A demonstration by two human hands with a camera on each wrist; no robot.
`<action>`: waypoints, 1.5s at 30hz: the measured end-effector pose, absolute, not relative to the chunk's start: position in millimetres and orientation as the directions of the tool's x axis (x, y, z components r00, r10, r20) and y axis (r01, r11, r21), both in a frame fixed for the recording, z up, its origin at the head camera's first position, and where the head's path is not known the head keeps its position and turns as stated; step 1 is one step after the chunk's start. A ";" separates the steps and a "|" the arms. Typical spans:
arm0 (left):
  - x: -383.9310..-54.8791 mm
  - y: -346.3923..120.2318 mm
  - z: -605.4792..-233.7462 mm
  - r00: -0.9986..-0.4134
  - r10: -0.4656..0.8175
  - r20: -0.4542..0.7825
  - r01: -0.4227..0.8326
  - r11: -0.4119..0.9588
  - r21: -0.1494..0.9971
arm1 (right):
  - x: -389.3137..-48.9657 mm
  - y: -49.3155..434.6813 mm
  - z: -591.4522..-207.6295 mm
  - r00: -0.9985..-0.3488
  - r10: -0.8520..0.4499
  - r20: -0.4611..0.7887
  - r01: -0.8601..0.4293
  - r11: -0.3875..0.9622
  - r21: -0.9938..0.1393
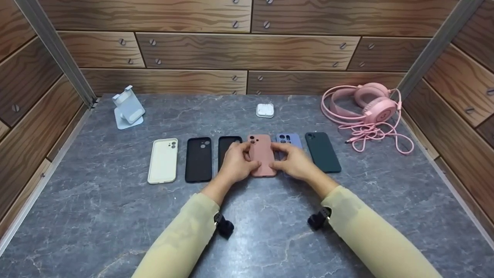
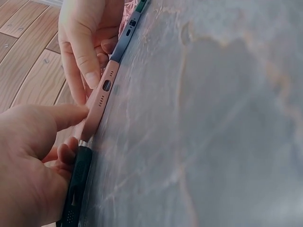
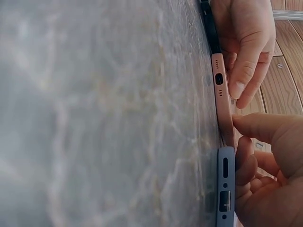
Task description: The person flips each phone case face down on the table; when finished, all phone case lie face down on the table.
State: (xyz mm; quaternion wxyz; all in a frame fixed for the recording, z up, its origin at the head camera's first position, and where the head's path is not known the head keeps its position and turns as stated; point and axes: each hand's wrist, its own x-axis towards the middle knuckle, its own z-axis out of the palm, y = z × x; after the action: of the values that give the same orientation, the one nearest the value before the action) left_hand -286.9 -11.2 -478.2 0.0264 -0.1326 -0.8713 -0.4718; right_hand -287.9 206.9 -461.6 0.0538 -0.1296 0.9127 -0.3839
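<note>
A pink phone case (image 1: 263, 156) lies back up on the table in the middle of a row of cases. My left hand (image 1: 236, 161) holds its left edge, thumb low on the case and index finger near the camera holes. On the opposite edge my right hand (image 1: 295, 160) grips it with thumb and fingers. The left hand partly covers a black case (image 1: 227, 144); the right partly covers a lavender case (image 1: 290, 139). In the left wrist view, the pink case's bottom edge (image 2: 100, 101) shows its port cutout, close to both neighbouring cases.
Farther left lie another black case (image 1: 198, 160) and a cream case (image 1: 163, 161); a dark green case (image 1: 323, 152) lies at right. Behind stand a light blue phone stand (image 1: 129, 106), a white earbud case (image 1: 265, 110) and pink headphones (image 1: 380, 110) with a coiled cable.
</note>
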 end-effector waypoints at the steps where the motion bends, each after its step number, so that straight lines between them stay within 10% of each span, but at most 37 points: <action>1: -286.5 -11.1 -478.0 -0.964 0.205 0.167 0.252 0.520 0.816 | -287.6 206.8 -461.5 -0.961 -0.276 0.001 -0.194 0.674 -0.712; 45: -274.6 -96.2 -456.5 -0.983 0.122 0.135 0.180 0.542 0.821 | -277.6 142.1 -443.6 -0.944 -0.314 0.104 -0.239 0.431 -0.870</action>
State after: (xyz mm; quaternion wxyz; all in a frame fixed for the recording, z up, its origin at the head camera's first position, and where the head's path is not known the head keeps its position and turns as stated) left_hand -274.6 -96.2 -456.5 0.0306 -0.0860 -0.8775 -0.4708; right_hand -277.6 142.1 -443.6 0.0369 -0.1636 0.8451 -0.5076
